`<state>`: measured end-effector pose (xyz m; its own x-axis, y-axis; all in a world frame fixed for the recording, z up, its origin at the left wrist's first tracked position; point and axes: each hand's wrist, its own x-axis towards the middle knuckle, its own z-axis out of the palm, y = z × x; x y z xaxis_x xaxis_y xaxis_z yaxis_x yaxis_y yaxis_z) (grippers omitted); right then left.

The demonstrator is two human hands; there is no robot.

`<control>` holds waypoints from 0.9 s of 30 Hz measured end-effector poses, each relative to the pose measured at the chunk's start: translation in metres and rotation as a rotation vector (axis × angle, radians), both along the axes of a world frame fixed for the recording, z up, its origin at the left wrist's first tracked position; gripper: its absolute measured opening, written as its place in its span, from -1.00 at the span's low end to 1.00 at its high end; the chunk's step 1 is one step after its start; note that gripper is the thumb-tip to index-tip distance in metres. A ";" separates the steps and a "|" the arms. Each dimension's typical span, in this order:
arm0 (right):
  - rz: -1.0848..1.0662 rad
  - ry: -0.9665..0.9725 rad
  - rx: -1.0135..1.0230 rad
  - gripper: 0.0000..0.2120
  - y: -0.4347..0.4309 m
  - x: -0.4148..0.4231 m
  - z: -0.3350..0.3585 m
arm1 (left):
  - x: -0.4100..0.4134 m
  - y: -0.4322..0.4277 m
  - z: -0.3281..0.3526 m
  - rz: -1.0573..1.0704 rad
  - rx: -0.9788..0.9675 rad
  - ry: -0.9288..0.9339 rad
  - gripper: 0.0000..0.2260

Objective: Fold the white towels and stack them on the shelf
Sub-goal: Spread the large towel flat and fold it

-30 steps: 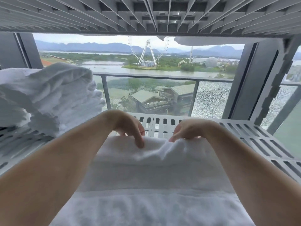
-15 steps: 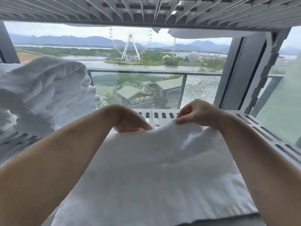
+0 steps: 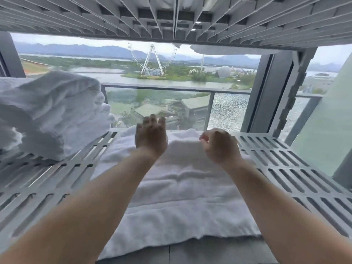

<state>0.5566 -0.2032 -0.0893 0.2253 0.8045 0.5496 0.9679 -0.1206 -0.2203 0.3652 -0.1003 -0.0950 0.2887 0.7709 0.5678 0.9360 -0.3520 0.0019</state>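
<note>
A white towel (image 3: 177, 189) lies spread on the grey slotted shelf (image 3: 282, 168), running from the near edge to the back. My left hand (image 3: 151, 136) hovers over the towel's far end with fingers spread and holds nothing. My right hand (image 3: 219, 145) hangs beside it with its fingers loosely curled and empty, just above the far fold. A stack of folded white towels (image 3: 55, 115) rests on the shelf's left side.
Another slotted shelf (image 3: 171, 18) sits close overhead, with white cloth hanging over its far edge. Behind the shelf is a window with a glass balcony rail (image 3: 171, 88). A grey upright post (image 3: 266, 92) stands at the back right.
Both hands pinched the towel's far edge and lifted it; now they have let go and the towel lies flat, pushed further back on the shelf.
</note>
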 end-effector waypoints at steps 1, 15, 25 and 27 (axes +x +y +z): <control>-0.025 0.008 -0.014 -0.79 -0.001 0.003 -0.004 | 0.001 -0.005 -0.009 -0.022 0.017 0.004 -0.65; -0.251 0.183 -0.411 -0.67 0.043 0.018 0.002 | -0.008 -0.004 -0.046 -0.133 -0.541 0.045 -0.70; -0.152 0.136 -0.527 -0.56 0.101 0.038 -0.006 | -0.025 0.074 -0.012 -0.003 -0.348 0.008 -0.73; -0.108 0.128 -0.552 -0.55 0.116 0.035 -0.004 | -0.032 0.097 -0.012 0.027 -0.364 0.031 -0.72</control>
<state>0.5917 -0.0876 -0.0933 0.3593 0.9331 0.0174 0.9135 -0.3478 -0.2110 0.3331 -0.0031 -0.1072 0.2783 0.9284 0.2462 0.9464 -0.3088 0.0945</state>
